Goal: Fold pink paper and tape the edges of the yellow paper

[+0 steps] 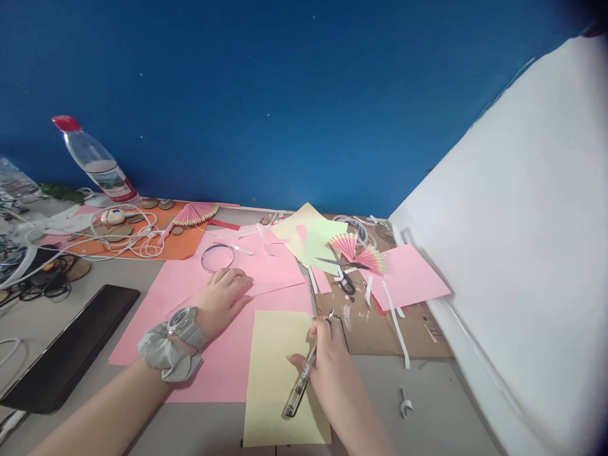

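Nearest cam: pale-yellow sheet (270, 380), lying under and L of R hand (327, 348). Pen (303, 380) in R hand, slanted over sheet; hand part-closed, fingers curled round upper end, thumb alongside. Can't tell which end writes, or if touching paper. L hand (219, 301) palm down on pink paper (223, 373), fingers loosely spread, gripping nothing. Clear ring (202, 261), prob. tape, just beyond L fingers. Past R hand: cardboard (365, 339) w/ scissors (348, 283) on it, plus pleated pink fan pcs (370, 259). Black phone (71, 348) L of L forearm. Step in hand, judged: pen handling above yellow sheet, nothing finer readable. For pen-to-paper contact, would call for tip angled down, thumb and fingers pinched nearer tip, L hand shifted over to steady sheet edge.
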Demonstrator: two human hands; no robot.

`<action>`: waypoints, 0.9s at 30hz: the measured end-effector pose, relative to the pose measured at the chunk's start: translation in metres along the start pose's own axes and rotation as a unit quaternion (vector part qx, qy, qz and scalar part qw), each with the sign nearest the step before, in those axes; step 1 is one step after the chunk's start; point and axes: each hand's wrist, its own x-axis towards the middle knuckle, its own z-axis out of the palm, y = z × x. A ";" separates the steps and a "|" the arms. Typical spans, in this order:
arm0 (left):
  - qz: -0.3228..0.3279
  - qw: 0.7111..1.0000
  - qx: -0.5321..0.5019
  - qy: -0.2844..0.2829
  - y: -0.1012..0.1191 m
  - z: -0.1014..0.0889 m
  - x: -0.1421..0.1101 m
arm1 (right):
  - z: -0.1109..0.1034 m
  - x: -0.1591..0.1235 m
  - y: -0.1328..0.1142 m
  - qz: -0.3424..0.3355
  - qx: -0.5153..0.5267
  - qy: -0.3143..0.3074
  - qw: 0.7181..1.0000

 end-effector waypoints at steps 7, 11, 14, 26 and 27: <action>-0.061 0.997 0.036 0.034 -0.005 0.003 0.001 | -0.003 0.004 -0.003 -0.017 -0.039 -0.041 0.998; -0.067 0.997 0.030 0.033 -0.004 0.002 0.001 | -0.009 0.002 -0.009 -0.028 -0.005 -0.103 0.994; -0.064 0.997 0.014 0.032 -0.004 0.001 0.002 | -0.012 0.001 -0.009 -0.031 0.026 -0.128 0.991; 0.098 0.990 -0.086 -0.054 0.004 -0.006 -0.001 | -0.030 0.023 0.017 -0.091 0.001 -0.100 0.991; 0.093 0.990 -0.089 -0.052 0.004 -0.005 -0.001 | -0.031 0.023 0.014 -0.084 -0.006 -0.106 0.991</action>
